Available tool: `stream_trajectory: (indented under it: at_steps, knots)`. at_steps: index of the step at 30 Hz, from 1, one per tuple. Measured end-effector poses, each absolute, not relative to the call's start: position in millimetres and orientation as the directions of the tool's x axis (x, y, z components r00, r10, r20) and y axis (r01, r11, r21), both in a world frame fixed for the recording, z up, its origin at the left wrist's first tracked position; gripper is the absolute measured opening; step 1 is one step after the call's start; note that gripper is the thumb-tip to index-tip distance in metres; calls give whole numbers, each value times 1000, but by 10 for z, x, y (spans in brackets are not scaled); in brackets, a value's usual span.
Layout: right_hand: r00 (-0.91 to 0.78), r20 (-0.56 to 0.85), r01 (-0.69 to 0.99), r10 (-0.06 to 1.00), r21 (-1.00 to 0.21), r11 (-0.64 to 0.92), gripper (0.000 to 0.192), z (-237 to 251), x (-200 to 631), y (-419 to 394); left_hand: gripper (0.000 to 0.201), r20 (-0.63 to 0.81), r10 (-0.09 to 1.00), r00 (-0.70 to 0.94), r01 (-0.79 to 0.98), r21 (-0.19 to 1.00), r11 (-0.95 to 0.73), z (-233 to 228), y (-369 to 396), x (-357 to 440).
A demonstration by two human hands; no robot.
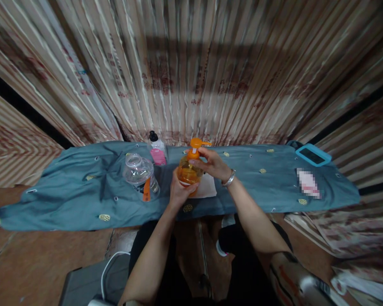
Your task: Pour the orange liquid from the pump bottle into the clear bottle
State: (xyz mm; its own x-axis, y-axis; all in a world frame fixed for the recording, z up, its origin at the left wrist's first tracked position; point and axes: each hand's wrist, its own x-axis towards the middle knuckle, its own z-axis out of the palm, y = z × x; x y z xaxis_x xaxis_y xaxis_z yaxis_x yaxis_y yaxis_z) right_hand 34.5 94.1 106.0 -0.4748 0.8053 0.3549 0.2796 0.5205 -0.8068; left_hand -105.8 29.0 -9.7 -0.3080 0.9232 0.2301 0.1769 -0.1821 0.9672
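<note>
An orange see-through pump bottle [190,172] stands upright in front of me, its orange pump top [196,143] up with the spout pointing right. My left hand [180,188] is wrapped round the lower body of the bottle. The fingers of my right hand [213,163] are closed at the collar just below the spout. Beneath and beside the bottle lies a white cloth or paper [207,188], partly hidden by my hands. To the left are a clear plastic jug [139,175] with an open mouth and a white and pink bottle [158,152] with a black cap.
A blue patterned cloth [67,187] covers the narrow table. Toward its right end lie a blue-framed device [313,155] and a blurred-out white and pink item [307,183]. Pleated curtains [185,63] hang right behind the table. A grey box [86,282] with a white cable stands at lower left.
</note>
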Motion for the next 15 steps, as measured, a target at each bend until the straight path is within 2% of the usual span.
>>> stream_trajectory:
  at_steps: [3, 7, 12, 15]
  knots:
    - [-503, 416, 284, 758, -748, 599, 32, 1044, 367, 1019, 86, 227, 923, -311, 156, 970, -186, -103, 293, -1060]
    - [-392, 512, 349, 764, -686, 639, 33, 993, 385, 999, 85, 222, 922, -317, 171, 970, -175, -91, 283, -1054]
    - [-443, 536, 349, 718, -635, 689, 30, 1036, 411, 870, 85, 228, 920, -319, 174, 968, -179, -65, 272, -1056]
    - [-381, 547, 413, 746, -621, 666, 34, 1065, 377, 836, 85, 239, 915, -325, 191, 964, -184, -61, 277, -1053]
